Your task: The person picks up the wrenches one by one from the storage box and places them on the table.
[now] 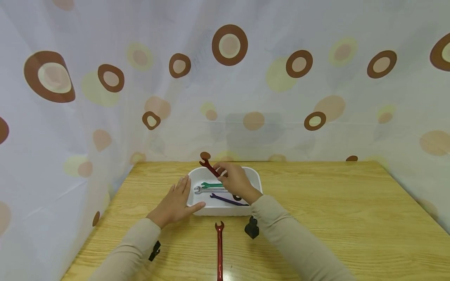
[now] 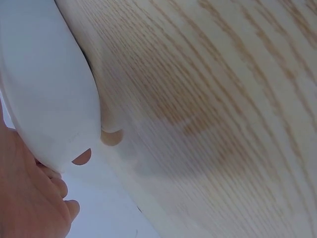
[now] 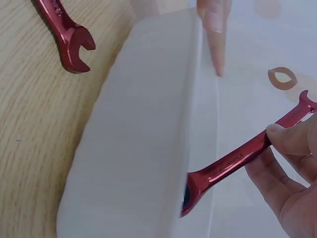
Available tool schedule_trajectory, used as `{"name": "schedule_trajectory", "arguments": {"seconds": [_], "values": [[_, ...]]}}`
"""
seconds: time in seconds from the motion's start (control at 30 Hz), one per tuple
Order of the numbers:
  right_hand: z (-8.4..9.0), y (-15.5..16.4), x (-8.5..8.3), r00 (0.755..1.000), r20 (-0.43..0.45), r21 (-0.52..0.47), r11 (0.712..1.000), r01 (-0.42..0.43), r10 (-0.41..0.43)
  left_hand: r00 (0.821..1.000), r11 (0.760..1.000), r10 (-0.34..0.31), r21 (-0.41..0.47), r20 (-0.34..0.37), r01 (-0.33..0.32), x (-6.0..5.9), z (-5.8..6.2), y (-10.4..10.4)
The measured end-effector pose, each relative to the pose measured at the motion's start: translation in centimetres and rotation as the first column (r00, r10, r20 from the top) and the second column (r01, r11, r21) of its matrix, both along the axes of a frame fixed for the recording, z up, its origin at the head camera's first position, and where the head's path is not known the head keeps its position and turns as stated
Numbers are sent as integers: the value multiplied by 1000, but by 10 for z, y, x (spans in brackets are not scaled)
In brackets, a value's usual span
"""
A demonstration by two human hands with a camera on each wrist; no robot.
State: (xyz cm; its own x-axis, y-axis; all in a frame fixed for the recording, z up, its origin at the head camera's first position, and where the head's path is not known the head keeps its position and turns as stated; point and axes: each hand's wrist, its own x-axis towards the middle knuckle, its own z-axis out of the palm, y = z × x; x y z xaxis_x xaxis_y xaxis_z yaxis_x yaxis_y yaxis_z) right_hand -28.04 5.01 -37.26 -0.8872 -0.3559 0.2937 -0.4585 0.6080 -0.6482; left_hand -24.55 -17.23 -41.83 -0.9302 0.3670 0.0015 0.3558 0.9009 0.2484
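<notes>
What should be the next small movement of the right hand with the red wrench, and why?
Probably lift it clear: the right hand pinches the dark red wrench tilted above the white tray, while the left hand steadies the tray's side.

table point(image 1: 316, 203): wood, smooth, lines in it
tray point(image 1: 256, 177): white plastic, matt
red wrench point(image 3: 233, 161): shiny metal
curtain point(image 1: 281, 97): thin cloth
</notes>
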Motion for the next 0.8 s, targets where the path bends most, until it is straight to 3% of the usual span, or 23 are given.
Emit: {"name": "schedule_trajectory", "arguments": {"seconds": [0.13,0.23,0.43,0.8], "values": [[7,4,2,1000,14,-58,998,-4,5,1000,1000,-5,5,-2,5,-2,-1,-1],[11,8,3,996,74,-166,986,-33,46,1000,1000,-13,4,-10,13,-4,-3,-2],[16,16,7,957,239,-408,911,-56,166,1000,1000,-17,0,-15,17,-4,-3,-2],[28,29,22,949,277,-443,897,-11,148,1000,1000,-12,-3,-9,12,-2,-2,0]]}}
